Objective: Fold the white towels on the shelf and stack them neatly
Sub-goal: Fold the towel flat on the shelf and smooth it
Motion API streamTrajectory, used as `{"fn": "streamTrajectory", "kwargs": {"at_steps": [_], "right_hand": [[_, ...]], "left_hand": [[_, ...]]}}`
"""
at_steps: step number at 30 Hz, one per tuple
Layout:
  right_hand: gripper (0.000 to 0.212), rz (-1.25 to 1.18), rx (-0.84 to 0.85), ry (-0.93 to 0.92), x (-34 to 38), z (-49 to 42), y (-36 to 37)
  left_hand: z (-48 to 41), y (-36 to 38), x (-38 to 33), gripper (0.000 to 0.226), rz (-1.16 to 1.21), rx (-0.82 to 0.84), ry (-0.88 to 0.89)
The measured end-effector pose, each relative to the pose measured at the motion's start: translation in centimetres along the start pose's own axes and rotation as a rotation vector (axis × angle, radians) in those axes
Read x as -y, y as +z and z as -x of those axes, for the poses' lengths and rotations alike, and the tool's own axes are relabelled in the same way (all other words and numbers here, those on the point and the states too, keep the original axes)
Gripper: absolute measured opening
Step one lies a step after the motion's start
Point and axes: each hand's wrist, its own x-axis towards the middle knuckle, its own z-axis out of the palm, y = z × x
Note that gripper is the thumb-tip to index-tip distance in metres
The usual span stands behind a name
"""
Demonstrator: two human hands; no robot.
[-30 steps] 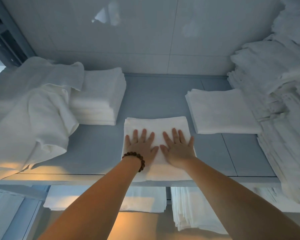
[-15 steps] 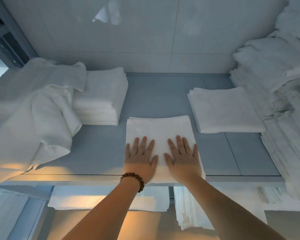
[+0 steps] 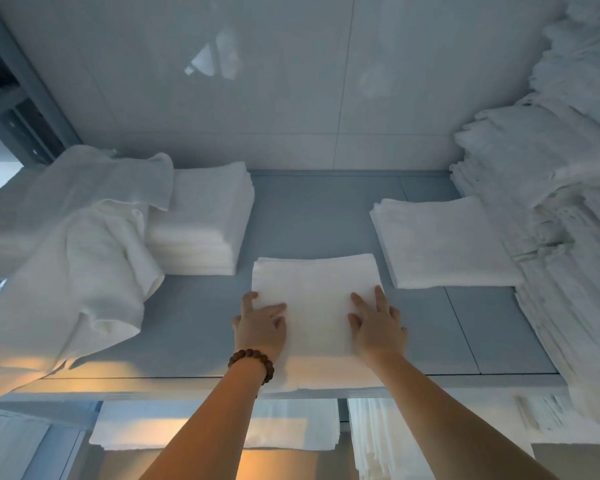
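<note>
I see the folded towel [image 3: 314,289] at the front edge of the shelf [image 3: 326,216], btw. two other stacks. Left hand [image 3: 260,329] lies on its left edge, right hand [image 3: 378,329] on its right edge; fingers [image 3: 379,299] straight, a bit spread, gripping nothing.

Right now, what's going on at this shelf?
A person is working through white towels. The left hand and right hand rest on a folded towel at the front edge of the shelf, one near each side. It is not yet on a stack: one folded stack sits back left, a lower stack back right. A loose towel drapes at the left.
</note>
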Motion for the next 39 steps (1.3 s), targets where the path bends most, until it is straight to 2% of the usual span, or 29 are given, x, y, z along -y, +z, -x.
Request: {"fn": "streamTrajectory", "kwargs": {"at_steps": [3,6,9,13,16,19,22,29,39], "right_hand": [[0.041,-0.094,-0.015,0.088,-0.2,0.0,-0.3],[0.041,-0.133,-0.011,0.084,-0.2,-0.1,-0.8],[0.041,-0.204,-0.002,0.077,-0.3,-0.2,-1.2],[0.04,-0.289,0.012,0.049,-0.3,0.0,-1.8],[0.036,-0.255,-0.049,0.016,0.1,0.7,-2.1],[0.032,-0.168,-0.142,-0.022,1.1,1.4,-2.8],[0.03,-0.097,-0.254,-0.071,1.8,1.7,-4.1],[0.028,-0.031,-0.491,-0.194,-1.0,-1.0,-9.6],[0.027,-0.013,-0.486,-0.151,-12.7,-8.0,-17.1]], "left_hand": [[-0.3,-0.8,-0.2,0.029,0.198,0.052,-0.031],[-0.5,-1.3,-0.1,0.027,0.204,0.099,-0.031],[-0.1,-1.4,0.1,0.04,0.246,0.12,-0.009],[0.3,-1.6,0.2,0.034,0.189,0.116,0.009],[0.3,-1.8,-0.1,0.039,0.104,0.07,0.014],[0.4,-2.5,-1.5,0.038,-0.118,-0.011,0.113],[0.3,-3.4,-3.6,0.04,-0.222,-0.117,0.225],[-0.7,-3.6,-10.2,0.038,-0.199,-0.279,0.354],[-2.9,4.3,-23.4,0.04,-0.255,-0.247,0.397]]}}
